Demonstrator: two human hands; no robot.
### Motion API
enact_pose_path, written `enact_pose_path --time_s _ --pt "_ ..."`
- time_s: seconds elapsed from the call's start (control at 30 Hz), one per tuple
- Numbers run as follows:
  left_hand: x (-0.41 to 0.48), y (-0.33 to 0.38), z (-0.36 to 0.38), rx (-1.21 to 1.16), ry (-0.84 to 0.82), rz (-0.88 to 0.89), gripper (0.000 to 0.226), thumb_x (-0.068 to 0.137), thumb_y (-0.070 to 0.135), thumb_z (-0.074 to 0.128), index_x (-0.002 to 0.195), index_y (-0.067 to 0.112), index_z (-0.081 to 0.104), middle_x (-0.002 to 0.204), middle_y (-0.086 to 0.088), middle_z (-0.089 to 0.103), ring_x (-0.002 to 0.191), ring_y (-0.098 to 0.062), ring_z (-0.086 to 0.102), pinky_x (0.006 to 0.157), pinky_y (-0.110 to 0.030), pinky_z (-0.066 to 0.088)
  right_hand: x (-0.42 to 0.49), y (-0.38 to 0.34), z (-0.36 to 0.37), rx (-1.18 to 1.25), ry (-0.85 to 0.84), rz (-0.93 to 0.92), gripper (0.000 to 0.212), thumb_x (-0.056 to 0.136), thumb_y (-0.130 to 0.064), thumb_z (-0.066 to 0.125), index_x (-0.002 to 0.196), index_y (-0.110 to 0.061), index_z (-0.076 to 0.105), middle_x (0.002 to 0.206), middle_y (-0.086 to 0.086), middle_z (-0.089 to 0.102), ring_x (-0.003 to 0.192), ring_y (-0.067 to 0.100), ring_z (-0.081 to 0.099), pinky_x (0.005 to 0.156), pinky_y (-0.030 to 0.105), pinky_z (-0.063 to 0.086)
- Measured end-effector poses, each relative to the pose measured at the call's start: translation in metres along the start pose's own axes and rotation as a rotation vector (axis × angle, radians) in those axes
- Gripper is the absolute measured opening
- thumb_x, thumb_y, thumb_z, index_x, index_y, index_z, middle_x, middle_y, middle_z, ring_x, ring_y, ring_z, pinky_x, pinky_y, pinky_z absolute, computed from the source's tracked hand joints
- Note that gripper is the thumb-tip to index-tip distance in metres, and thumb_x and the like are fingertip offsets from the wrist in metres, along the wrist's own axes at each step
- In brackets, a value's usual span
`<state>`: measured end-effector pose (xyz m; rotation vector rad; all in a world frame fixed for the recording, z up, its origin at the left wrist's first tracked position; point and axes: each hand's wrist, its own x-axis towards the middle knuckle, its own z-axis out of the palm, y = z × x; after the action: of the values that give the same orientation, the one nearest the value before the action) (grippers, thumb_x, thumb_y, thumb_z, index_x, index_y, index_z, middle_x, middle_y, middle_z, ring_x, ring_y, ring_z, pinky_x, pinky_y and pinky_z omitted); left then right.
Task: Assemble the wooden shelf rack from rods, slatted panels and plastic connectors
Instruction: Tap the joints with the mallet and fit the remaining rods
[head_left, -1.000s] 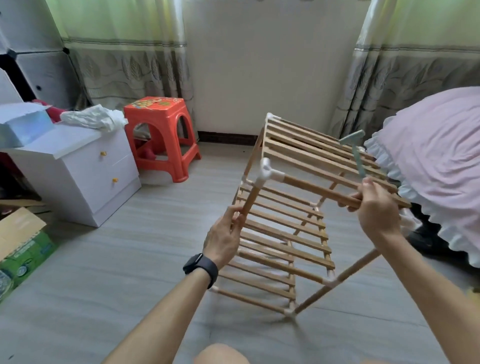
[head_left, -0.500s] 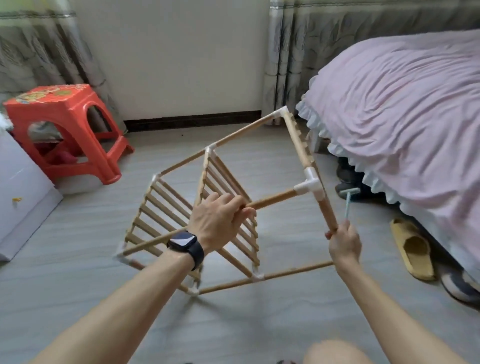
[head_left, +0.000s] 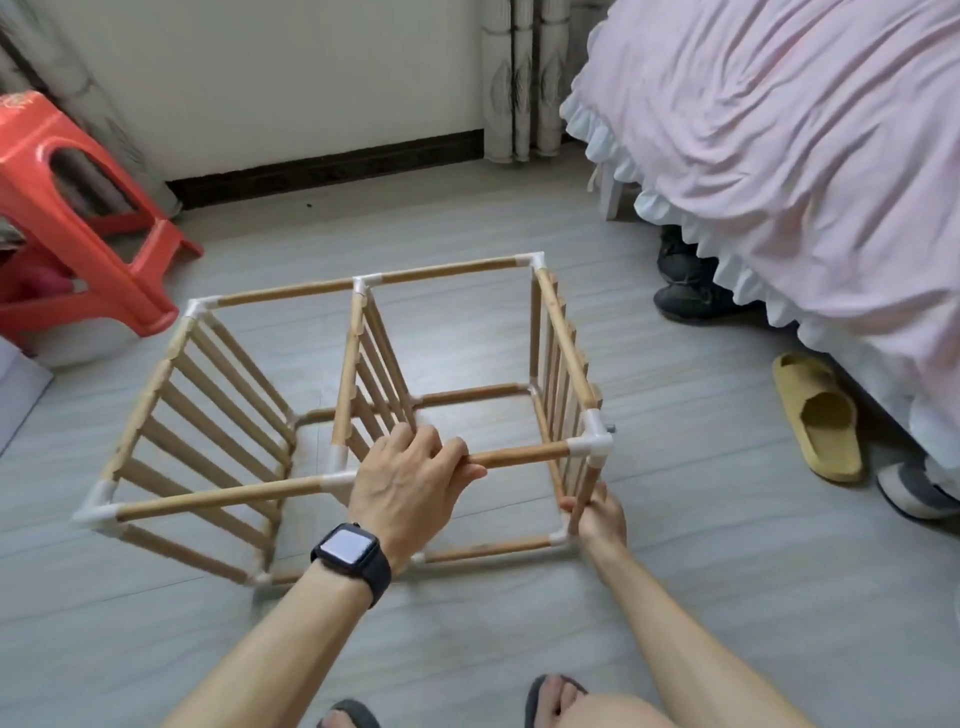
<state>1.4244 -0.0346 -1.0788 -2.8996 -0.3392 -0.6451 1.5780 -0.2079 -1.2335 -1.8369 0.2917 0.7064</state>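
I am gripping the rack (head_left: 291, 287) by its top rod (head_left: 519, 457) with my left hand (head_left: 410, 486), right hand (head_left: 600, 519) clasping a corner upright (head_left: 586, 488)

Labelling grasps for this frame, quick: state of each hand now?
Left hand: closed round the near top horizontal wooden rod.
Right hand: closed round the upright wooden rod below the white plastic corner connector.
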Motion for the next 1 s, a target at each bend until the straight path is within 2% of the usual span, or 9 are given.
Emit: enact_pose_path --time_s 0.1,0.2,0.27,0.37,0.47,0.53,0.67,0.77,1.0 --pt "-0.019 0.012 0.01 -0.015 0.026 -0.059 0.044 0.101 0.053 0.041 0.083 0.021 0.065 0.067 0.002 0.053 0.065 -0.023 0.04 0.058 -0.034 0.036 0.006 0.008 -0.009 -0.161 -0.036 -0.002 0.039 0.098 -0.043 0.041 0.091 -0.014 0.068 0.095 0.007 0.075 0.097 0.029 0.067 0.09 0.044 0.053" --pt "-0.022 0.024 0.01 -0.018 0.005 -0.174 0.041 0.099 0.055 0.043 0.085 0.024 0.066 0.068 0.006 0.056 0.068 -0.025 0.045 0.063 -0.036 0.037 -0.005 0.0 -0.023 -0.219 -0.04 -0.098 0.05 0.089 -0.052 0.033 0.087 -0.015 0.067 0.094 0.004 0.073 0.094 0.028 0.067 0.092 0.047 0.052" --pt "-0.023 0.032 0.005 -0.045 -0.067 -0.259 0.041 0.099 0.056 0.039 0.094 0.028 0.069 0.076 0.008 0.063 0.073 -0.025 0.051 0.07 -0.038 0.04 -0.028 -0.014 -0.039 -0.19 0.01 -0.161 0.044 0.1 -0.045 0.029 0.088 -0.018 0.062 0.092 0.002 0.072 0.087 0.024 0.068 0.086 0.044 0.053" --pt "-0.032 0.047 0.003 -0.119 -0.172 -0.352 0.047 0.1 0.049 0.033 0.131 0.026 0.06 0.124 0.001 0.067 0.111 -0.026 0.058 0.101 -0.043 0.032 -0.071 -0.026 -0.07 -0.132 0.128 -0.326 0.039 0.108 -0.036 0.03 0.083 -0.016 0.053 0.079 0.004 0.066 0.067 0.022 0.062 0.072 0.041 0.05" --pt "-0.036 0.066 -0.002 -0.195 -0.253 -0.303 0.065 0.1 0.046 0.028 0.159 0.024 0.015 0.166 0.001 0.012 0.153 -0.017 0.006 0.121 -0.047 -0.001 -0.12 -0.032 -0.106 -0.219 0.207 -0.521 0.037 0.108 -0.034 0.033 0.083 -0.014 0.051 0.071 0.0 0.059 0.068 0.011 0.057 0.067 0.033 0.043" --pt "-0.031 0.078 -0.008 -0.241 -0.32 -0.216 0.066 0.102 0.049 0.021 0.159 0.028 -0.006 0.165 0.008 -0.012 0.15 -0.009 -0.02 0.119 -0.043 -0.02 -0.151 -0.036 -0.125 -0.301 0.195 -0.644 0.038 0.107 -0.039 0.031 0.081 -0.018 0.05 0.065 -0.003 0.056 0.067 0.009 0.056 0.059 0.02 0.039" --pt "-0.021 0.094 -0.012 -0.244 -0.408 -0.243 0.062 0.102 0.05 0.006 0.152 0.03 -0.027 0.156 0.015 -0.037 0.138 -0.005 -0.042 0.102 -0.038 -0.042 -0.183 -0.043 -0.144 -0.606 0.085 -0.752 0.038 0.099 -0.054 0.022 0.085 -0.028 0.046 0.06 -0.003 0.057 0.057 0.014 0.056 0.054 0.033 0.041" --pt "-0.023 0.096 -0.01 -0.202 -0.453 -0.244 0.063 0.103 0.05 0.005 0.149 0.029 -0.032 0.153 0.014 -0.041 0.138 -0.008 -0.043 0.102 -0.041 -0.042 -0.187 -0.049 -0.145 -0.779 0.079 -0.759 0.038 0.097 -0.054 0.019 0.087 -0.026 0.043 0.061 -0.001 0.057 0.06 0.025 0.056 0.056 0.045 0.045" --pt "-0.023 0.095 -0.008 -0.26 -0.492 -0.25 0.062 0.102 0.05 0.002 0.148 0.031 -0.034 0.154 0.014 -0.04 0.141 -0.01 -0.038 0.114 -0.047 -0.029 -0.188 -0.055 -0.14 -1.093 0.092 -0.71 0.029 0.105 -0.044 0.019 0.09 -0.024 0.034 0.065 -0.006 0.05 0.072 0.034 0.057 0.059 0.04 0.036"
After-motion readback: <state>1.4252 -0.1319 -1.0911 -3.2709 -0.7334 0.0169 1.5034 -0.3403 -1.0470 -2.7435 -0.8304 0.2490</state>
